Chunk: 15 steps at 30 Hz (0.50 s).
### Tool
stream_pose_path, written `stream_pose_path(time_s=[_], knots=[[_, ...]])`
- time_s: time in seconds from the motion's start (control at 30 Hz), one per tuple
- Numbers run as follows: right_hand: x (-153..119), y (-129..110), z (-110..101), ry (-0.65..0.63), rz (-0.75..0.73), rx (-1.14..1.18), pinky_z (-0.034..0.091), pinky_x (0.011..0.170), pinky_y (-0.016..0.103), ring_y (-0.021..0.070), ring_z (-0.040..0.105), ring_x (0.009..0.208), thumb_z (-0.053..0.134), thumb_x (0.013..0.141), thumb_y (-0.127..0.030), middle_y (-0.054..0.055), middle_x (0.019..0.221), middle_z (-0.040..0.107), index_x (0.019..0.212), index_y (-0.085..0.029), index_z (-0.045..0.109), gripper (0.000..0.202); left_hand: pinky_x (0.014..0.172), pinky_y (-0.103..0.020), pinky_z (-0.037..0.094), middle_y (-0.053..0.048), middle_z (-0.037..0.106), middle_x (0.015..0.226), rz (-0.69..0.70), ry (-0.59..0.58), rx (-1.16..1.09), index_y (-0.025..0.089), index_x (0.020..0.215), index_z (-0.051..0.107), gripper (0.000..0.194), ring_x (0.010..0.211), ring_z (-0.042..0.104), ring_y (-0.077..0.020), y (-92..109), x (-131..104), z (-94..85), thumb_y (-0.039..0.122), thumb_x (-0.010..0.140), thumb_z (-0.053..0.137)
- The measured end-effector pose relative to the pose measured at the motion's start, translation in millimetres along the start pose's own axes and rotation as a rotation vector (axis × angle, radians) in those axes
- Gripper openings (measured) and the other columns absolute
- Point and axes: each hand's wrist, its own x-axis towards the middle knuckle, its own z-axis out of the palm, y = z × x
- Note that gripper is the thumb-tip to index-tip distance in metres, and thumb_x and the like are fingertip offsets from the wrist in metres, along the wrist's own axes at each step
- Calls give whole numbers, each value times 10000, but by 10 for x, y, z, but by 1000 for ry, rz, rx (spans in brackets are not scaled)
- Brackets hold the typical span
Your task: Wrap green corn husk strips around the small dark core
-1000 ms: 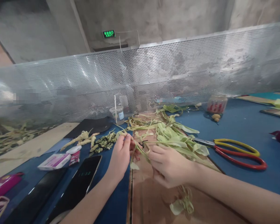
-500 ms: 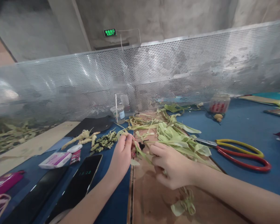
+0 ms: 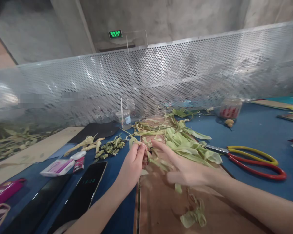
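Observation:
My left hand is closed in a pinch, thumb against the fingers, on a pale green strip of corn husk. Something dark shows just beyond its fingertips, too small to make out. My right hand has its index finger stretched toward the left fingertips and its thumb held apart, and I see nothing in its grip. Loose husk strips hang under and between the hands. Behind the right hand lies a pile of green corn husks on the brown board. A crumpled husk piece rests nearer to me.
Scissors with red and yellow handles lie right of the board. On the left are a phone, a pink-and-white box, braided husk pieces and pale roots. A plastic cup and a jar stand farther back.
My right hand has opened from a pinch, its index finger now extended toward the left. My left hand, still pinching the husk, has shifted slightly right and down.

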Motion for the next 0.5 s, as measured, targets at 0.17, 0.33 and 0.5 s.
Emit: stream_pose_path(time_s=[0.17,0.33,0.5], knots=[[67,31,192,150,-85,54,359,992,421,236,420,1191,628,741,-291,110,1329,417,1326,-227,337,657,594,-260,377,26,458,649,100,80,236,211,743,475,284,621,474,-145,5,-32,-2,438,882,376],[142,106,278,343,-160,-64,463,738,307,152,516,802,599,760,-209,45,943,544,1128,-212,523,375,608,-251,402,22,481,702,57,-45,70,228,826,468,224,662,496,-147,11,-72,17,426,884,380],[135,105,300,336,-93,50,375,531,223,98,378,581,626,758,-262,-42,681,405,1117,-215,517,378,627,-245,407,24,478,741,13,-155,-67,244,885,420,198,696,489,-138,74,-130,18,433,893,361]])
